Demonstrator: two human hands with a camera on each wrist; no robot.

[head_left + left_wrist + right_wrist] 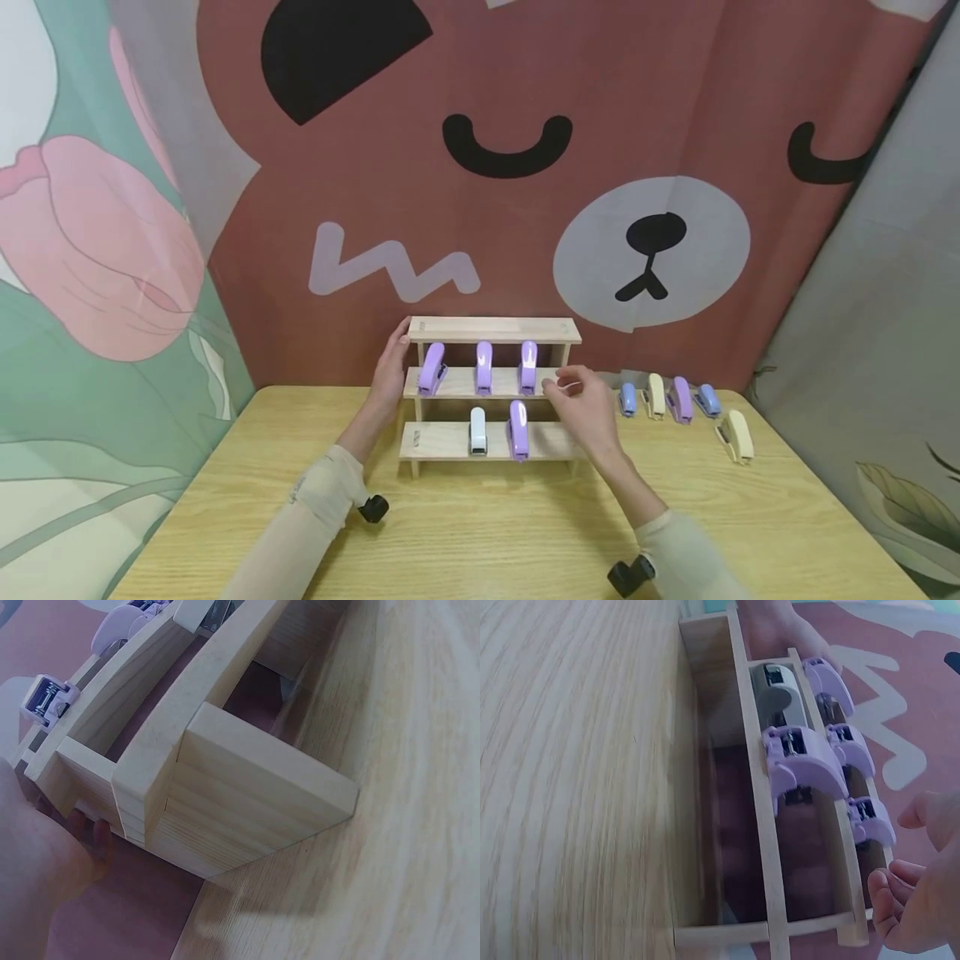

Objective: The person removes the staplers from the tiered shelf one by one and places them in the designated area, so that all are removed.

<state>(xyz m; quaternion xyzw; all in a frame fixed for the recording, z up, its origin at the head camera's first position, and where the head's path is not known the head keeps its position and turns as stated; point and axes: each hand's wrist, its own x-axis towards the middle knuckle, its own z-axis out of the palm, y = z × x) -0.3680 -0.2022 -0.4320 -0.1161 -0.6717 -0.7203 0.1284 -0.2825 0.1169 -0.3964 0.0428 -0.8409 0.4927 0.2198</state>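
Note:
A three-tier wooden display rack (495, 329) stands on the table. My left hand (390, 367) grips its upper left end, with fingertips behind the end panel in the left wrist view. Three purple staplers stand on the middle tier, the rightmost stapler (528, 367) closest to my right hand (588, 408). That hand hovers at the right end of the middle tier, thumb apart from loosely bent fingers, nothing between them in the right wrist view. The bottom tier bears a white stapler (477, 431) and another purple stapler (518, 431). The leftmost purple stapler (431, 369) leans at an angle.
Right of the rack, a row on the table has a blue stapler (627, 399), a cream stapler (655, 396), a purple stapler (680, 400) and another blue stapler (707, 401). A larger-looking cream stapler (737, 437) lies nearer. A printed curtain (510, 233) hangs behind the table.

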